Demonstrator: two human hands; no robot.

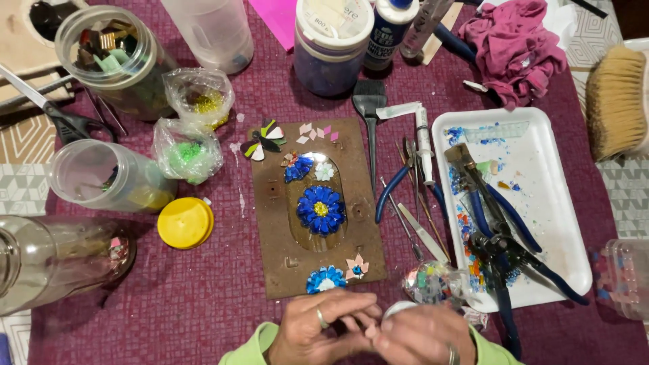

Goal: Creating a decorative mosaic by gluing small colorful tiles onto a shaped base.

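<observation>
A small pale pink chip (pixel 370 330) sits pinched between two hands at the bottom edge of the table, just below a brown board. The left hand (pixel 324 328), ring on one finger, curls its fingertips around the chip; the right hand (pixel 422 336), also w/ a ring, closes in from the other side, thumb and fingers touching the same piece. Both wrists show lime-green sleeves. A white round thing peeks out just above the right hand; can't tell what it is.

Directly above the hands lies the brown board (pixel 274 230), flat on a maroon tablecloth (pixel 203 304). It has an oval window in the middle w/ a big blue flower (pixel 320 209), yellow centre, made of small pieces. More small flowers sit at the top and bottom of the board, plus a black, white and yellow butterfly (pixel 263 140) at its top-left corner.

Right of the board: loose hand tools, a black brush (pixel 370 108), then a white tray (pixel 547 169) holding blue-handled pliers (pixel 500 230) and scattered coloured chips. A small clear bag of mixed chips (pixel 433 280) rests near the tray's lower left corner.

Left of the board: a yellow lid (pixel 184 222), two small bags w/ green and yellow bits, several clear plastic jars, and scissors (pixel 57 115). At the top edge: a white-lidded tub (pixel 332 40), a glue bottle, and a crumpled pink cloth (pixel 517 47). Far right, a bristle brush (pixel 615 101).
</observation>
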